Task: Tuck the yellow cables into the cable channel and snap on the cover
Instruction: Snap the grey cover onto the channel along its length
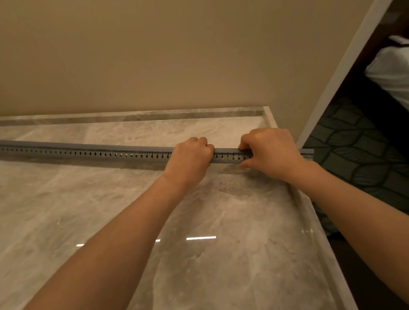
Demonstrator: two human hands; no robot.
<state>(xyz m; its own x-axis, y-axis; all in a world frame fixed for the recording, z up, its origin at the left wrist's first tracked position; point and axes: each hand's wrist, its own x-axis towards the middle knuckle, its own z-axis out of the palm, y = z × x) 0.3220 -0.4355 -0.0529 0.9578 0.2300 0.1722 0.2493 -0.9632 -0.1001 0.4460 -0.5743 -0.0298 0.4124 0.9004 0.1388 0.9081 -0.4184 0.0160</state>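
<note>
Standing here, I can read nothing: no lettering, label, brand or number shows on the grey cable channel (74,148), the marble desk (232,263) or the beige wall (164,47).

Left end of cable channel (74,149) off-frame.

i read this as a lived-in room, likely a bedroom or hotel room, not a workshop. the near surface is a polished marble-look countertop (208,265) with a raised rim, set against a plain beige wall (164,47) on its far side. to the right, past a white frame (352,50), i see dark patterned carpet (361,156) and what looks like rumpled white bedding (402,80).
</note>
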